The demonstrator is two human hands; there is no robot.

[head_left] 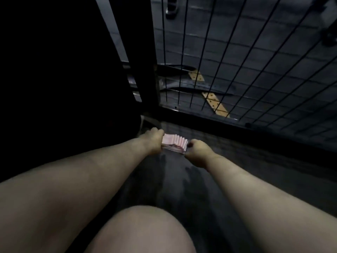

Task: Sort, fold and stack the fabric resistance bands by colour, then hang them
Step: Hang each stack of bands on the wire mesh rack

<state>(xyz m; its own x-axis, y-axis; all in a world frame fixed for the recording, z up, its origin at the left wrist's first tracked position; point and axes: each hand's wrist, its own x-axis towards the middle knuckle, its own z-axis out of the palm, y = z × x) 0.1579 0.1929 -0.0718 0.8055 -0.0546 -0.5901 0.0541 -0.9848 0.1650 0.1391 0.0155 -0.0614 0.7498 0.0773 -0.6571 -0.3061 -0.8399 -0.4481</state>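
A dark, glossy floor (182, 189) carries a stack of pink bands (175, 144).

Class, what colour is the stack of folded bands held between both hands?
Pink, seen in the head view.

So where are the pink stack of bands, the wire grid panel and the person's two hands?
pink stack of bands (175, 144), head view, top of the folded pile.
wire grid panel (237, 57), head view, a wire.
left hand (153, 140), head view, back of hand.
right hand (197, 152), head view, back of hand.

Bands (175, 144): pale pink stack w/ whitish fold edges. Wire grid (255, 61): black. Floor (209, 179): dark grey, glossy. Tape strips (216, 103): tan/yellow w/ dark dots.
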